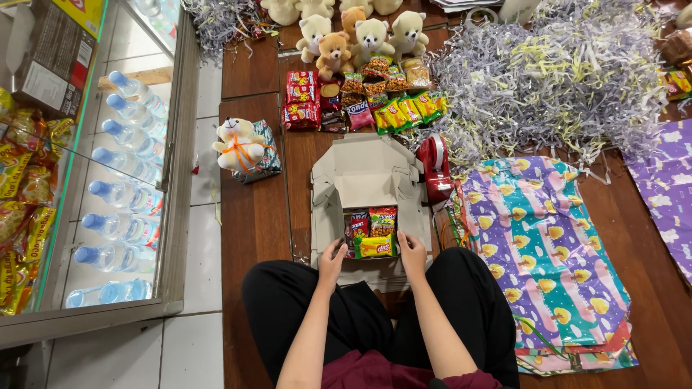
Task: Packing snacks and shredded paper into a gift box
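The left hand [332, 257] and right hand [412, 252] rest, fingers loosely curled, on the near corners of an open cardboard box [367, 189] lying on the wooden floor [254, 216] just in front of the person's crossed legs. Each hand touches the box rim beside a yellow snack packet [376, 247] that lies across red and green packets [369, 221] inside; whether the fingers actually pinch the packet cannot be told. The box is thin, light card, stiff along its folds but easily bent at the raised flaps; the near side walls look the soundest hold. The packets are judged light, slippery foil and crushable. Just right of the box stands a red tape dispenser [435, 167], then patterned wrapping paper [540, 245]. Beyond it lie rows of snack packets [360, 101], small teddy bears [360, 34] and a heap of shredded paper [562, 79]. A wrapped bear [241, 144] sits to the left, near a glass cabinet of water bottles [122, 166]. Open floor remains chiefly left of the box.
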